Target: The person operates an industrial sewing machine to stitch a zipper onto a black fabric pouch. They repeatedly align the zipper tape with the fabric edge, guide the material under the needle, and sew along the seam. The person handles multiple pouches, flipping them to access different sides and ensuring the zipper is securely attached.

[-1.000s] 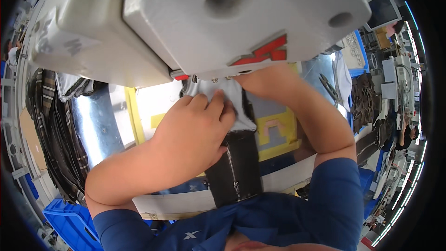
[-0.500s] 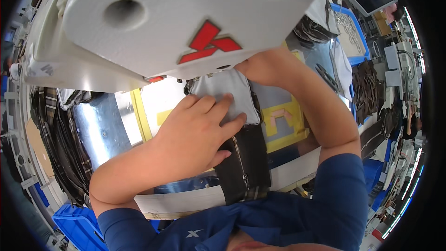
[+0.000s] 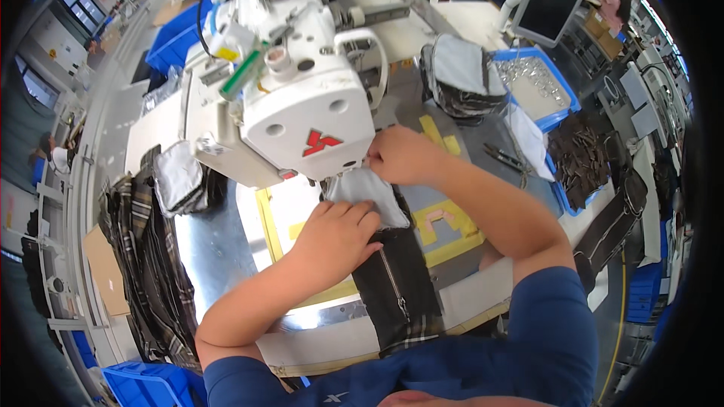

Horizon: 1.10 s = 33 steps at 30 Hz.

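Observation:
A dark fabric piece with a metal zipper (image 3: 397, 283) lies under the head of a white sewing machine (image 3: 305, 124). At its far end is a pale grey lining (image 3: 369, 192). My left hand (image 3: 335, 234) lies on the near left part of that lining, fingers stretched out over it and the thumb near the zipper's top. Close to the machine head's right side, my right hand (image 3: 407, 154) is closed, its fingertips curled in by the lining's far edge. What those fingers pinch, if anything, is hidden. The needle area is also out of sight.
Dark plaid pieces (image 3: 143, 256) hang in a stack at the left. Lined pieces (image 3: 464, 75) are piled behind my right hand. Scissors (image 3: 504, 157) lie by a blue tray (image 3: 539, 90) of small metal parts. Dark strips (image 3: 577, 154) fill another blue container. A screen (image 3: 548, 4) stands far right.
The view has pulled back from the machine head, which now looks smaller, with more of the table showing. My hands stay about the same on the fabric.

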Available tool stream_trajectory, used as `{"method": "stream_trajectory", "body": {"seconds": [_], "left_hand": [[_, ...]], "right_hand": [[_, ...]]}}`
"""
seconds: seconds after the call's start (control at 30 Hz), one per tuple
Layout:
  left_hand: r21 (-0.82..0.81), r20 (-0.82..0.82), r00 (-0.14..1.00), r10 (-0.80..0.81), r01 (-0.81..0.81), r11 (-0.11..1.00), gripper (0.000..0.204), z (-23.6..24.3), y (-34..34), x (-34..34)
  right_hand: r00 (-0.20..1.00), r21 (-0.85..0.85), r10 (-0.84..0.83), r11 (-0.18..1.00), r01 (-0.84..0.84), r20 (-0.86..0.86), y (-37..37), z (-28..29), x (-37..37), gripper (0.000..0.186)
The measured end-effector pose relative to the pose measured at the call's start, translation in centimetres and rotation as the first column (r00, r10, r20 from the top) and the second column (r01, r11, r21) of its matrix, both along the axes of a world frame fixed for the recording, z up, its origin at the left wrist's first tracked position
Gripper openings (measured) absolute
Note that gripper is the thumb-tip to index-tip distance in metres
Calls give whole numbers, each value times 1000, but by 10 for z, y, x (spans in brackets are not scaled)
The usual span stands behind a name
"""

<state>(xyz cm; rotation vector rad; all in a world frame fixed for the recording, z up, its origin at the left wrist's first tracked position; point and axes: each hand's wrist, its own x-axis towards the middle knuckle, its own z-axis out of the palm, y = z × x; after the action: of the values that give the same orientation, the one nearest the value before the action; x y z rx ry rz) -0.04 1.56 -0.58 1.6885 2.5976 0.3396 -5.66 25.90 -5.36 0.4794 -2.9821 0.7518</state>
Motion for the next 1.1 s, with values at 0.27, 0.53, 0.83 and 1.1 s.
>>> {"method": "stream_trajectory", "body": {"seconds": [0.27, 0.53, 0.83, 1.1], "left_hand": [[95, 16, 999, -36, 35, 995, 31, -3, 26, 20], [674, 330, 787, 521, -583, 454, 31, 61, -49, 26], [798, 58, 421, 905, -565, 212, 23, 82, -170, 41], [152, 724, 666, -178, 97, 984, 68, 95, -46, 68]], "right_hand": [[993, -84, -87, 992, 94, 85, 37, 10, 35, 32], [911, -587, 85, 788, 186, 403, 23, 41, 134, 64], [762, -390, 500, 852, -349, 411, -19, 69, 202, 52], [706, -644, 636, 687, -336, 311, -33, 136, 200, 52]]}}
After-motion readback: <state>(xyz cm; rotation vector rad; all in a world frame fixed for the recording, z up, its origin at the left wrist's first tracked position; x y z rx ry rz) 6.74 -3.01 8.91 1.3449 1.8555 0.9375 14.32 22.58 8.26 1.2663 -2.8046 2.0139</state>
